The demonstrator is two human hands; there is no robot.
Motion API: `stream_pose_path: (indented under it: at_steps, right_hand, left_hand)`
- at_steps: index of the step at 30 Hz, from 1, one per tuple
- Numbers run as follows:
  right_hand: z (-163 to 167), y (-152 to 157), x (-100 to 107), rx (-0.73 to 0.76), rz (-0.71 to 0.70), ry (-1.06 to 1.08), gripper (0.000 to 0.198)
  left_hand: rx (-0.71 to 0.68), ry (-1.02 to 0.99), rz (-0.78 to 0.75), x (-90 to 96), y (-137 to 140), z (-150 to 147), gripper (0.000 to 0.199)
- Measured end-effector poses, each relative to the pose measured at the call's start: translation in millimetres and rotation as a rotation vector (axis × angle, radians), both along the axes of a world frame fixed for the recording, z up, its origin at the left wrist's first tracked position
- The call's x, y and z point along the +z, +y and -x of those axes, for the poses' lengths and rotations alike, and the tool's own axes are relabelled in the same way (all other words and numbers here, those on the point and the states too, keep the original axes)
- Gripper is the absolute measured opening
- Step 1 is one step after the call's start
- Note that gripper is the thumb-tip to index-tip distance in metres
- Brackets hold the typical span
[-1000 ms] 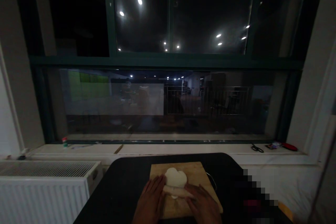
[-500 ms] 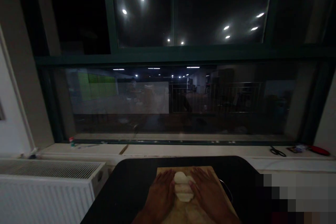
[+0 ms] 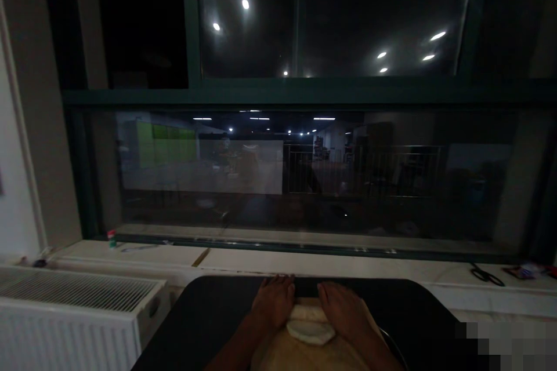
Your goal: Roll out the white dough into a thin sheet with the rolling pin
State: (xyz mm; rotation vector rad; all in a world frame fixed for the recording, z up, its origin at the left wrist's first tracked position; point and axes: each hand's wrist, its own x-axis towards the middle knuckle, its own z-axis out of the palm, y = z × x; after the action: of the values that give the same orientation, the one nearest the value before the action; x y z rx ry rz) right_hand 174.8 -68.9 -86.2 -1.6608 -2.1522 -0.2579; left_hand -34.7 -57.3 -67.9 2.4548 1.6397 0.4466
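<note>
A pale lump of dough (image 3: 310, 326) lies on a wooden cutting board (image 3: 300, 357) at the bottom middle of the view. My left hand (image 3: 272, 303) lies flat on the dough's left side, fingers stretched forward past the board's far edge. My right hand (image 3: 343, 310) presses flat on its right side in the same way. The dough shows between and just behind the two hands. The board sits on a black table (image 3: 209, 319).
A white windowsill (image 3: 243, 259) runs behind the table under a large dark window. A white radiator (image 3: 78, 307) stands at the left. Black scissors (image 3: 486, 274) and small items lie on the sill at the right; a small bottle (image 3: 112, 237) stands at its left.
Both hands slid forward over the dough to the board's far edge, and the dough now looks flatter and lies nearer to me. The view tilted up slightly.
</note>
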Motion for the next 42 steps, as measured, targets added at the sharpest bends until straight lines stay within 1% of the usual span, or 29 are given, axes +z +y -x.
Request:
stream_pose_path:
  at_steps: [3,6,8,11,13,16,20,26,29,33,38,42]
  right_hand:
    - [-1.3,15.7,0.8,-0.029,0.079,-0.028,0.05]
    - [-1.6,22.5,2.8,-0.046,0.146,-0.089,0.045]
    - [-1.0,22.1,3.6,-0.084,0.17,-0.072,0.042]
    - [1.0,15.1,4.5,-0.169,0.188,0.01,0.042]
    - [2.7,6.7,5.1,-0.209,0.192,0.024,0.043]
    - [4.9,-9.5,5.3,-0.219,0.165,0.007,0.043]
    - [8.6,-33.5,4.9,-0.21,0.09,-0.02,0.044]
    - [15.4,-68.0,3.5,-0.166,0.071,0.001,0.05]
    - [18.0,-86.5,-2.6,-0.166,0.041,0.012,0.052]
    - [19.3,-111.5,-15.1,-0.136,0.009,0.05,0.049]
    - [12.9,-133.6,-35.6,-0.004,-0.067,0.13,0.041]
    - [2.9,-133.4,-57.4,0.102,-0.09,0.147,0.039]
  left_hand:
    - [0.021,0.006,-0.006,-6.1,17.2,-2.9,0.059]
    - [0.034,0.01,-0.031,-10.9,26.2,-4.1,0.059]
    - [0.05,0.023,-0.039,-11.9,27.0,-4.2,0.057]
    - [0.077,0.052,-0.047,-11.1,21.0,-4.5,0.057]
    - [0.08,0.069,-0.066,-9.3,12.8,-5.2,0.058]
    - [0.073,0.086,-0.09,-4.9,-3.7,-6.3,0.058]
    - [0.061,0.063,-0.109,1.3,-28.0,-5.6,0.057]
    - [0.047,0.061,-0.122,1.8,-59.9,-0.3,0.056]
    - [0.029,0.07,-0.154,-1.9,-78.0,3.5,0.054]
    - [-0.006,0.031,-0.224,-10.9,-102.8,12.5,0.05]
    - [-0.087,-0.009,-0.238,-27.9,-124.6,29.5,0.049]
    - [-0.107,-0.007,-0.23,-39.7,-132.3,38.3,0.048]
